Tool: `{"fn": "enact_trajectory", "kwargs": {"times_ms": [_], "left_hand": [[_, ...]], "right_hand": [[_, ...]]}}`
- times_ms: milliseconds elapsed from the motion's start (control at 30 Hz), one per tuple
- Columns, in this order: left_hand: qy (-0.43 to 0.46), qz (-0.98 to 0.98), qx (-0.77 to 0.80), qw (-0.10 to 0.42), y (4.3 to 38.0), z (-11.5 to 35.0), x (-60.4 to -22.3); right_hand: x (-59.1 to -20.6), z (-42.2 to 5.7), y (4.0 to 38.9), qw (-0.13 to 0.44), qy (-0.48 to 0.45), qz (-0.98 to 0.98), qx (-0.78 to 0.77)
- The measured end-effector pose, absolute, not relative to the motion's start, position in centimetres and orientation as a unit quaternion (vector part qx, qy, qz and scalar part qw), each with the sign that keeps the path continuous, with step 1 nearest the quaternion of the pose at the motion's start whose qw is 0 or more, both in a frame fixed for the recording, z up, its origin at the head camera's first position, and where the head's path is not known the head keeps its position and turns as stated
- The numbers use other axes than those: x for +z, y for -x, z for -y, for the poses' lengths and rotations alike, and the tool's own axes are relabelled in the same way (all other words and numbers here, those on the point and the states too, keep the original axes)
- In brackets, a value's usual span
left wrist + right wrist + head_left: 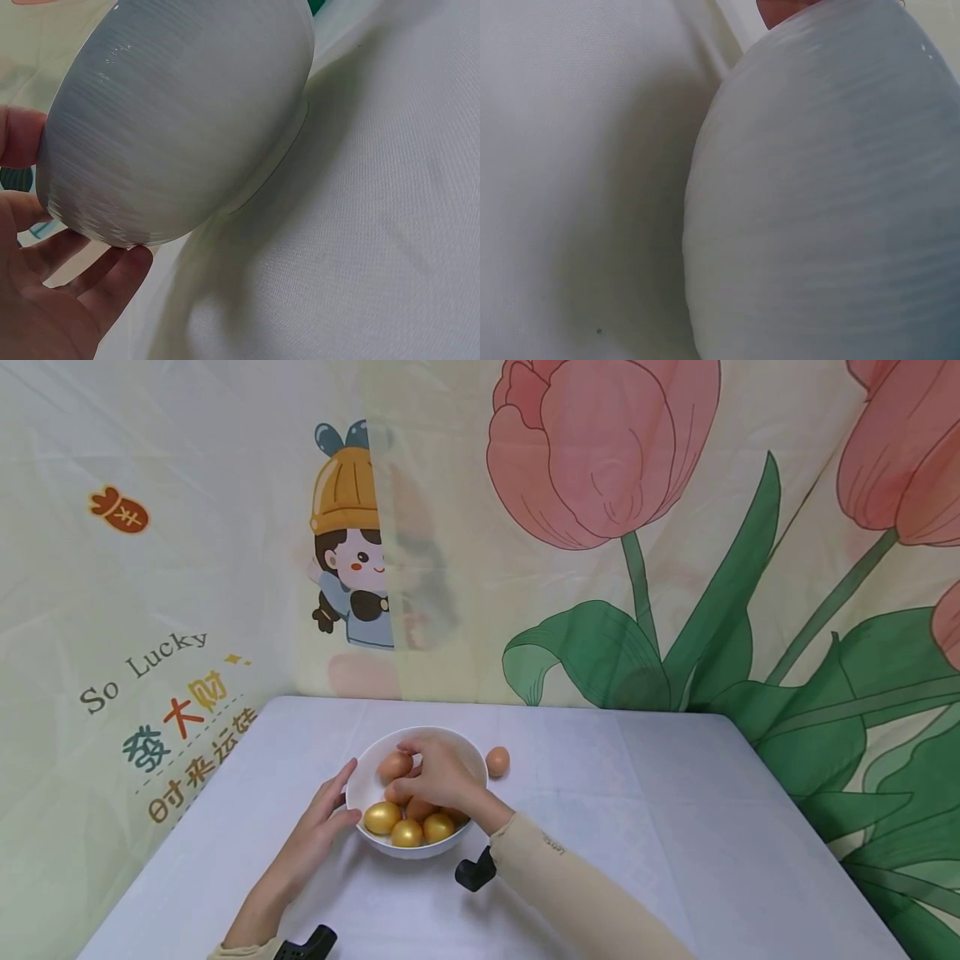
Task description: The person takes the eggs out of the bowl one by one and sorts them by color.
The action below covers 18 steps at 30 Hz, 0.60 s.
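A white bowl holds several brown and golden eggs. Against its left side, my left hand grips the bowl, thumb near the front rim and the other fingers farther back; the left wrist view shows those fingertips on the outer wall. My right hand reaches over the right rim into the bowl and pinches a brown egg toward the back left. Below that hand lie a golden egg and others, some partly covered by it. The right wrist view shows mostly the bowl's outside, with the fingers hidden.
One brown egg lies on the white tablecloth just right of the bowl; part of it also shows at the top of the right wrist view. A printed cloth backdrop hangs behind the table's far edge.
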State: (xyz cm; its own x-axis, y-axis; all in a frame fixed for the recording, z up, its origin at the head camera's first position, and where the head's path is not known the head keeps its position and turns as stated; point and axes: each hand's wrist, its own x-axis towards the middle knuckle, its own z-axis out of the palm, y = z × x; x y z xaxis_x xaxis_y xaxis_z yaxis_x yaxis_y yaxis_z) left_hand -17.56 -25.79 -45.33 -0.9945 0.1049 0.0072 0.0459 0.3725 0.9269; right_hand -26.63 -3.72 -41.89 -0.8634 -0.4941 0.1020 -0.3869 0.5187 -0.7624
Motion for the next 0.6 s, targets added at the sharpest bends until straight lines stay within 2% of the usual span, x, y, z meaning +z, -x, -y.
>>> {"fn": "enact_trajectory", "kwargs": {"times_ms": [233,600], "left_hand": [[-0.046,-0.829,0.557,0.025,17.7,25.8,-45.4],[-0.052,-0.832,0.552,0.017,17.6,25.9,-45.5]], "right_hand": [[-42.2,4.4,26.6,0.077,0.255,-0.855,-0.445],[-42.9,5.8,26.7,0.063,0.245,-0.851,-0.461]]}}
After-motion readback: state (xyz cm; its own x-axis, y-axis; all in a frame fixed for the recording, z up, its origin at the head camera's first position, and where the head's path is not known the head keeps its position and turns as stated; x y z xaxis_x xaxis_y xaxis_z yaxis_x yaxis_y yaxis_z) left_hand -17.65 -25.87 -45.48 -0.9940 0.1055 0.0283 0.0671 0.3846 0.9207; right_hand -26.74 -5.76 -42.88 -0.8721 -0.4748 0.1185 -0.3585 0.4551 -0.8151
